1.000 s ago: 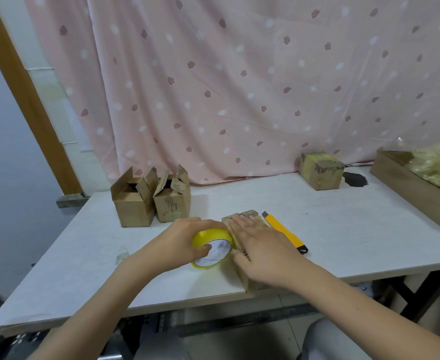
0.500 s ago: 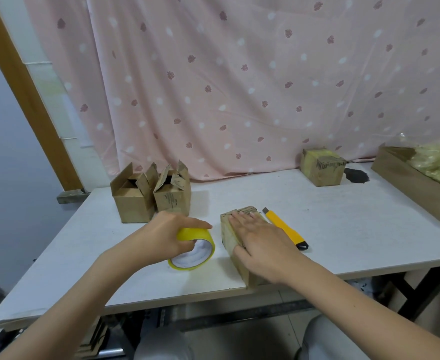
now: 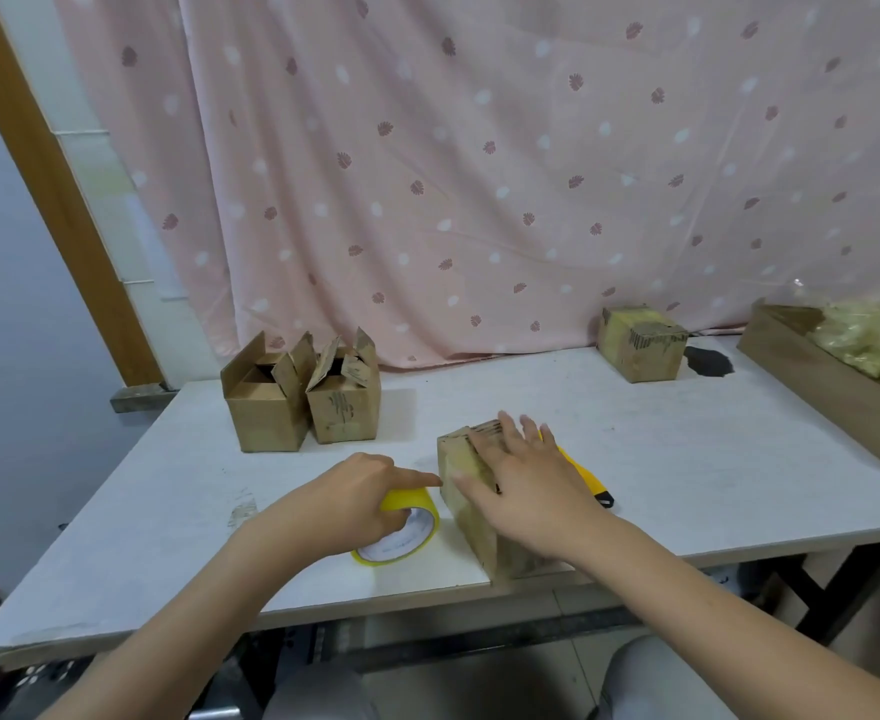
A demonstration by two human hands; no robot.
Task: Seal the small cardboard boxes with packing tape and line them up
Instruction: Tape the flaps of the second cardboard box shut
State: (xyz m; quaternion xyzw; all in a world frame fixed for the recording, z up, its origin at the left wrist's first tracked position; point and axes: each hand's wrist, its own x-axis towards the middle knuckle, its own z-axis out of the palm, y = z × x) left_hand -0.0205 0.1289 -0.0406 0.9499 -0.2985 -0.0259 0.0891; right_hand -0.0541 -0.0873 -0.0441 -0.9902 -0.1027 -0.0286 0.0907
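Cardboard box (image 3: 466, 491) lies pinned under the flat, spread right hand (image 3: 523, 491), steadied while the left hand (image 3: 347, 504) grips the yellow tape roll (image 3: 407, 532).

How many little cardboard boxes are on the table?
4. Two open boxes, the left open box and the right open box, stand side by side at the far left. One closed box sits by the curtain. One box lies under the right hand.
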